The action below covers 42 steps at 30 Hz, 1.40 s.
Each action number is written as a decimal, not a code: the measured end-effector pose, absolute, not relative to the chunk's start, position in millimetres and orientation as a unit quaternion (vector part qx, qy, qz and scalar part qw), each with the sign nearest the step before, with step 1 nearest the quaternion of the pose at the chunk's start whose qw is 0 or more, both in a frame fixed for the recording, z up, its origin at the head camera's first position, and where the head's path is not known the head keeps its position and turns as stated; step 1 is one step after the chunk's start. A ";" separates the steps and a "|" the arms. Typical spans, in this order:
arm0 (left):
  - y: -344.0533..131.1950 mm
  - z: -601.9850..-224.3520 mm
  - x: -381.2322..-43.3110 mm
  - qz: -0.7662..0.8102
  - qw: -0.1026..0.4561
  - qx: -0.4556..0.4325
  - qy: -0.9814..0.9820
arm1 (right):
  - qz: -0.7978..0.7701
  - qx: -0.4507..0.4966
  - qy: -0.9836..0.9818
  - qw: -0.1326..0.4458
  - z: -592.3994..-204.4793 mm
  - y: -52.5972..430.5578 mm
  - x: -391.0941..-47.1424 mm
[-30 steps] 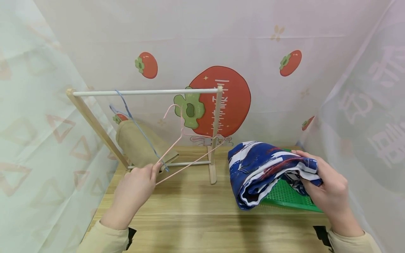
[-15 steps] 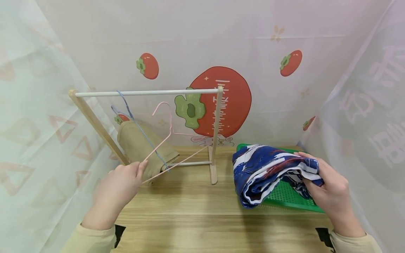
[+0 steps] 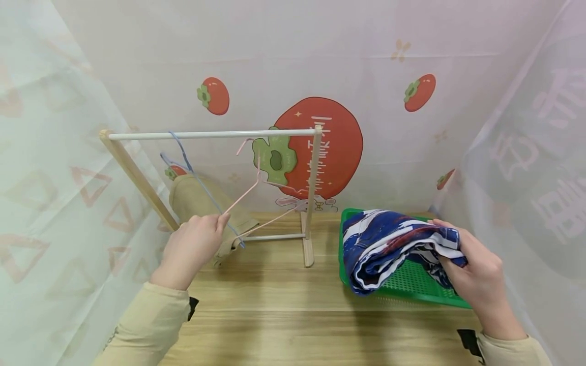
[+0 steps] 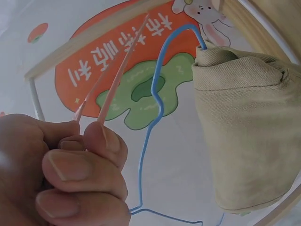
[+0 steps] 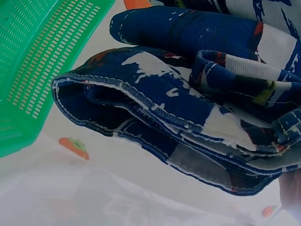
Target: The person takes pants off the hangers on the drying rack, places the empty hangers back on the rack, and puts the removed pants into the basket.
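My left hand (image 3: 194,246) pinches a pink wire clothes hanger (image 3: 240,199) by one lower corner. The hanger's hook points up, close to the white bar (image 3: 210,135) of a small wooden clothes rack; I cannot tell whether they touch. On that bar hangs a blue hanger (image 4: 155,89), with khaki trousers (image 4: 249,141) folded over it. My right hand (image 3: 478,269) grips one end of folded blue, white and red patterned pants (image 3: 384,239) above the green basket (image 3: 412,298). In the right wrist view the layered hem of the pants (image 5: 141,94) shows; most of that hand is hidden.
The rack's right wooden post (image 3: 314,178) and foot (image 3: 308,251) stand between the hanger and the basket. A wooden tabletop (image 3: 274,325) lies beneath. Printed cloth (image 3: 293,61) encloses the back and both sides.
My left hand swung left with the pink hanger, then came back right and forward, bringing the hook toward the bar. My right hand stayed nearly still; the pants' free end shifted slightly right over the basket.
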<state>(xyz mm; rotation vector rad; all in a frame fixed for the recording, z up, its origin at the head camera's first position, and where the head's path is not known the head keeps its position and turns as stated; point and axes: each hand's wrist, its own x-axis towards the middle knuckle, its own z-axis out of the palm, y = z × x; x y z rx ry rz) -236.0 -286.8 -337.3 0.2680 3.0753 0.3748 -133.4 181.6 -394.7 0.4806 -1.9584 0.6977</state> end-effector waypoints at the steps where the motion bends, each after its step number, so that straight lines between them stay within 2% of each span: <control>1: -285.8 -337.8 -239.1 0.119 0.020 0.087 0.989 | 0.286 0.198 -0.803 0.483 -395.0 181.8 -133.6; 8: -279.6 -338.8 -258.0 0.127 0.000 0.084 0.988 | 0.285 0.195 -0.805 0.483 -399.3 185.3 -135.0; 27: -272.4 -333.8 -277.7 0.146 -0.155 0.101 0.972 | 0.272 0.175 -0.822 0.468 -410.4 194.1 -138.4; 34: -269.6 -331.2 -267.9 0.150 -0.118 0.098 0.977 | 0.270 0.172 -0.821 0.472 -409.7 196.2 -141.6; 42: -276.2 -338.4 -259.2 0.145 -0.106 0.093 0.979 | 0.267 0.172 -0.832 0.455 -412.4 203.5 -149.0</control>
